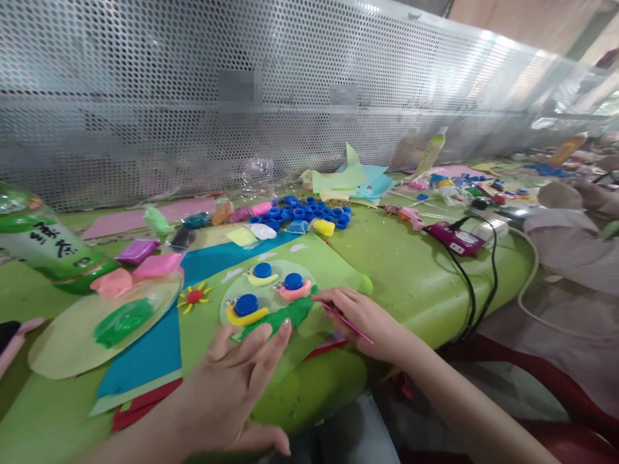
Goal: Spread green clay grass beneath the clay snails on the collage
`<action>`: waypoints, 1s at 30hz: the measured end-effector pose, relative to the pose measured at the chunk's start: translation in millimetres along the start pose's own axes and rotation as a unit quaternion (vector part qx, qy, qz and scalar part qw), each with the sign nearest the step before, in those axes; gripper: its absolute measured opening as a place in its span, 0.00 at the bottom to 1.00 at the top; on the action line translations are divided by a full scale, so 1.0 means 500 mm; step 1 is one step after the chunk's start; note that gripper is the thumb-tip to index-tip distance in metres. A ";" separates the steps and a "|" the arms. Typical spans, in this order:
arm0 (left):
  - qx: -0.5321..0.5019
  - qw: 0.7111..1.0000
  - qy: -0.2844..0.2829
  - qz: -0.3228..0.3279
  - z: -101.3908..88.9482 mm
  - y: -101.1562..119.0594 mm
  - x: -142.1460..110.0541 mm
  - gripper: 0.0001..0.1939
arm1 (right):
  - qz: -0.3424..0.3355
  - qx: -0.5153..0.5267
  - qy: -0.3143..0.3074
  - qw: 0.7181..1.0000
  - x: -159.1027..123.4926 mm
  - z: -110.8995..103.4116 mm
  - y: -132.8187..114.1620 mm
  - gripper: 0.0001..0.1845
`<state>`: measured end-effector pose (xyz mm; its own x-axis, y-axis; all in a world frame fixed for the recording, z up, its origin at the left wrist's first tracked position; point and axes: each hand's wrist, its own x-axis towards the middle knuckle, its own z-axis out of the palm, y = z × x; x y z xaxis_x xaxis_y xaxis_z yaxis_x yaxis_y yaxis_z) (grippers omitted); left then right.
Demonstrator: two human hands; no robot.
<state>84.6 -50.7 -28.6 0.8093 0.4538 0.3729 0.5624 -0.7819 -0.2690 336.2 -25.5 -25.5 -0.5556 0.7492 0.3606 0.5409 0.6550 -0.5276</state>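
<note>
My right hand (360, 319) grips a thin pink stick (355, 327), its front end by the strip of green clay (287, 317) on a light green sheet (217, 357). Spread fingers of my left hand (236, 380) rest on the sheet's near part, with fingertips at the clay's lower edge. Above the green strip sit clay snails with blue bottle-cap shells: a yellow snail (247, 309), a pink snail (293, 287) and a pale yellow snail (262, 273). To their left is a red and yellow clay sun (195, 296).
A heap of blue bottle caps (309, 211) lies behind the sheet. At left are a pale yellow oval (53, 348) bearing a green clay packet (124, 322) and a green bottle (48, 241). A purple power adapter (454, 238) with cables sits right. A perforated metal panel (169, 96) stands behind.
</note>
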 end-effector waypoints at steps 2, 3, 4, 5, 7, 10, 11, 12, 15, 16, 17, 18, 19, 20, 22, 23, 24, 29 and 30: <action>0.000 1.000 0.000 -0.010 0.002 0.002 -0.001 0.53 | 0.009 0.011 0.002 1.000 0.000 0.000 0.000 0.11; -0.001 1.000 0.004 -0.015 0.004 0.002 -0.002 0.54 | 0.013 0.018 0.002 1.000 0.001 0.000 0.000 0.10; -0.005 1.000 0.012 -0.018 0.005 0.001 -0.002 0.53 | 0.018 0.025 0.001 1.000 0.002 0.000 0.000 0.10; -0.012 1.000 0.019 -0.021 0.007 -0.001 -0.003 0.53 | 0.022 0.033 0.000 0.999 0.003 -0.001 0.001 0.09; -0.025 0.999 0.036 -0.024 0.009 -0.008 -0.003 0.51 | 0.033 0.053 0.001 0.998 0.004 -0.003 0.002 0.09; -0.042 0.997 0.049 -0.031 0.007 -0.021 -0.003 0.50 | 0.061 0.094 0.017 0.994 0.003 -0.008 0.001 0.09; -0.045 0.997 0.051 -0.037 0.006 -0.024 -0.003 0.50 | 0.072 0.111 0.023 0.991 0.003 -0.009 -0.001 0.08; -0.049 0.997 0.050 -0.043 0.004 -0.026 -0.002 0.50 | 0.083 0.129 0.027 0.988 0.004 -0.011 -0.003 0.08; -0.048 0.995 0.049 -0.068 0.002 -0.023 0.002 0.46 | 0.103 0.187 0.011 0.977 0.013 -0.011 -0.019 0.07; -0.044 0.995 0.054 -0.071 0.002 -0.021 0.002 0.45 | 0.108 0.203 -0.001 0.973 0.020 -0.009 -0.025 0.07; -0.039 0.995 0.061 -0.074 0.002 -0.018 0.003 0.44 | 0.112 0.216 -0.015 0.970 0.027 -0.006 -0.031 0.07; -0.034 0.994 0.068 -0.075 0.003 -0.015 0.003 0.44 | 0.116 0.225 -0.029 0.967 0.035 -0.001 -0.035 0.06; -0.031 0.994 0.076 -0.077 0.005 -0.013 0.002 0.43 | 0.120 0.232 -0.041 0.965 0.043 0.004 -0.039 0.05; -0.032 0.993 0.084 -0.081 0.007 -0.010 0.002 0.42 | 0.122 0.237 -0.052 0.962 0.051 0.009 -0.040 0.04; -0.043 0.990 0.097 -0.088 0.011 -0.006 0.001 0.40 | 0.128 0.249 -0.062 0.958 0.063 0.019 -0.039 0.04; -0.050 0.990 0.100 -0.089 0.012 -0.005 0.002 0.39 | 0.132 0.257 -0.062 0.955 0.067 0.023 -0.037 0.04; -0.059 0.989 0.101 -0.089 0.013 -0.004 0.003 0.39 | 0.136 0.264 -0.060 0.953 0.069 0.026 -0.034 0.04; -0.078 0.989 0.086 -0.087 0.002 -0.013 0.014 0.36 | 0.159 0.297 -0.059 0.940 0.065 0.030 -0.026 0.04; -0.075 0.990 0.084 -0.079 0.000 -0.015 0.016 0.37 | 0.161 0.301 -0.061 0.938 0.064 0.029 -0.027 0.04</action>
<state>86.7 -41.3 -23.7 0.6659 0.5086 0.5458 0.6385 -0.7669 -0.0644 302.1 -11.7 -18.3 -0.5123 0.8581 0.0360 0.2593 0.1945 -0.9460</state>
